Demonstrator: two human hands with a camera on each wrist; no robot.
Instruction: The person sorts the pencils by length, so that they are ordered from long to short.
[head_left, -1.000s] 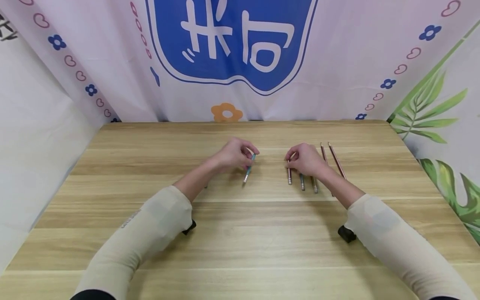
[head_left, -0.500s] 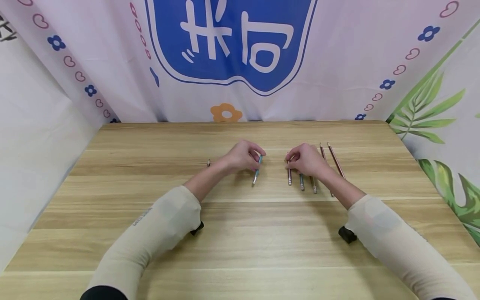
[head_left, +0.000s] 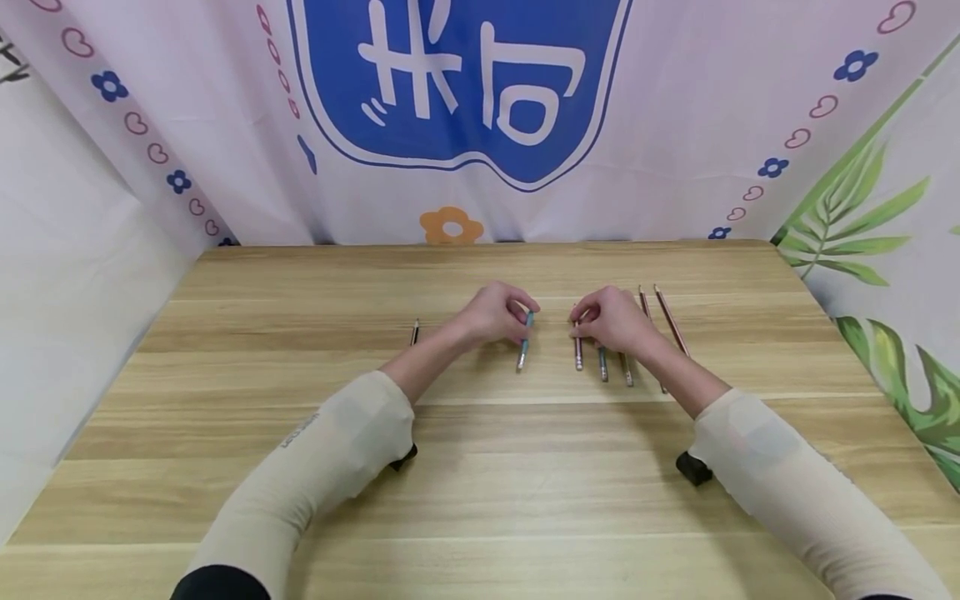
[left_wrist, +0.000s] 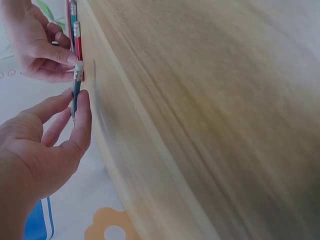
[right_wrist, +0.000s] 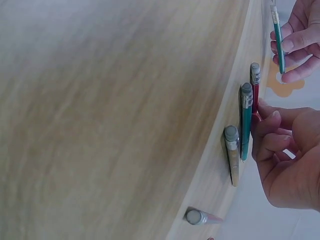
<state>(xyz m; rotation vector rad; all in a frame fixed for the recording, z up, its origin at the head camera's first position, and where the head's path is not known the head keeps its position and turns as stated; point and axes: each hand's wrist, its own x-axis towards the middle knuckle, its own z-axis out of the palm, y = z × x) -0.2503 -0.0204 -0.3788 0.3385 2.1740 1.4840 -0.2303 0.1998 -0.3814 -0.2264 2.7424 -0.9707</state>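
Note:
My left hand [head_left: 497, 314] pinches a teal pencil [head_left: 524, 343] between thumb and fingers, its eraser end pointing toward me just above the wooden table [head_left: 480, 467]. The left wrist view shows the same teal pencil [left_wrist: 76, 91] held upright in the left hand [left_wrist: 47, 137]. My right hand [head_left: 612, 320] rests with curled fingers on a row of pencils and pinches the leftmost, a red pencil [head_left: 578, 355]. Beside it lie a second teal pencil [head_left: 602, 365] and a tan pencil [head_left: 627, 370]. In the right wrist view the right hand [right_wrist: 290, 165] touches the red pencil [right_wrist: 255, 86].
Two more reddish pencils [head_left: 670, 320] lie past the right hand. A single dark pencil [head_left: 414, 332] lies alone to the left of my left arm. A printed cloth backdrop [head_left: 465, 117] rises behind the table's far edge, and cloth walls stand on both sides.
My left hand has carried the teal pencil rightward, closer to the row, uncovering the lone dark pencil at the left. The right hand has stayed in place.

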